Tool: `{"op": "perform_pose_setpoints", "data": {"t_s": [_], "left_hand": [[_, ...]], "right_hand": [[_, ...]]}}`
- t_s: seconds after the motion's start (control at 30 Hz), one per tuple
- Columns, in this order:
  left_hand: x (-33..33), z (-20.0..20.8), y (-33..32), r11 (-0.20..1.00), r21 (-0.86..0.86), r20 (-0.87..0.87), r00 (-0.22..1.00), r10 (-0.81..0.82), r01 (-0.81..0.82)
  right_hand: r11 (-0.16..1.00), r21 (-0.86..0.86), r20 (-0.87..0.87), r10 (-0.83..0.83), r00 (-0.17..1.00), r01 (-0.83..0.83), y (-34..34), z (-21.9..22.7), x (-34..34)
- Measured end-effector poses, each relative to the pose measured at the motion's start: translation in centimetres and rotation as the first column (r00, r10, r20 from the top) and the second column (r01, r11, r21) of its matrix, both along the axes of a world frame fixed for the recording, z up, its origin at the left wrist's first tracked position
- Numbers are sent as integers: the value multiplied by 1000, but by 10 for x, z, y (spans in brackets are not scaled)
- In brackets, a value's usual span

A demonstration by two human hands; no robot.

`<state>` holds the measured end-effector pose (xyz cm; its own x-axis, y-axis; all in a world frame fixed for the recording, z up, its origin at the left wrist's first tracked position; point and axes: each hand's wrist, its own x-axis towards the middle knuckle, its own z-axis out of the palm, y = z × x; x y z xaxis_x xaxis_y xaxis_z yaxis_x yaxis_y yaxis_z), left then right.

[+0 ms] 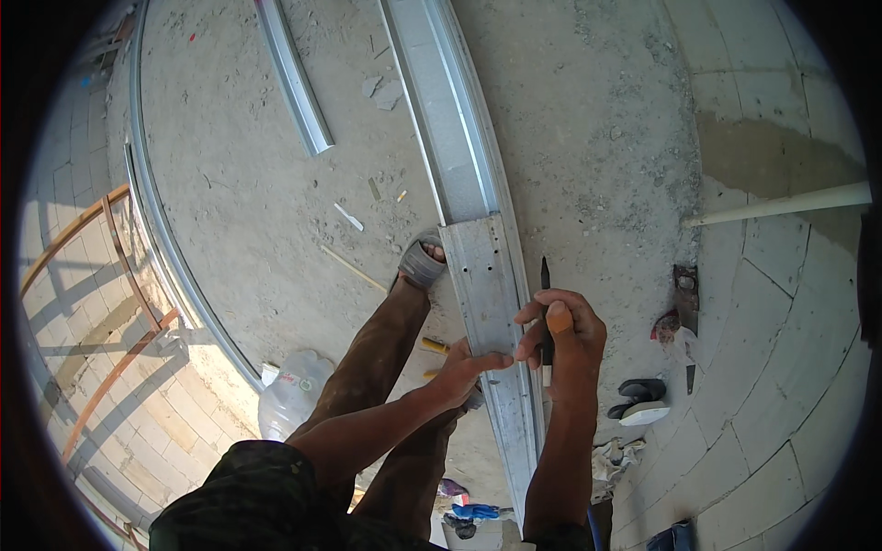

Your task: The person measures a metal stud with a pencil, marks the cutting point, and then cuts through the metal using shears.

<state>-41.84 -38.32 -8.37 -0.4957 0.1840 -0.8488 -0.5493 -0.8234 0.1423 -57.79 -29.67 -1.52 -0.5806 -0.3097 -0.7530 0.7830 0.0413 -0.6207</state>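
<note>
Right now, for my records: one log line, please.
left hand: on metal profile; right hand: holds dark pen-like tool; floor: plastic bottle

A bare block wall (781, 367) and gritty, littered floor (588, 147) show a building site.

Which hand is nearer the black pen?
The right: the right hand holds the black pen in its fingers. The left hand is left of it, touching the metal beam.

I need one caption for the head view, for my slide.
Left hand touching a metal profile, right hand holding a dark pen-shaped tool.
</note>
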Motion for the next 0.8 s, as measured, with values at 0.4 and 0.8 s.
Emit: {"op": "perform_pose_setpoints", "data": {"t_s": [0.4, 0.8], "left_hand": [[-1, 1, 0, 1000, -5, 40, 999, -25, 25], [3, -4, 2, 999, 7, 59, 997, -51, 51]], "right_hand": [[968, -137, -121, -229, 966, 212, -35, -39, -30], [953, 126, -299, -228, 926, 276, -68, -64, -36]]}}
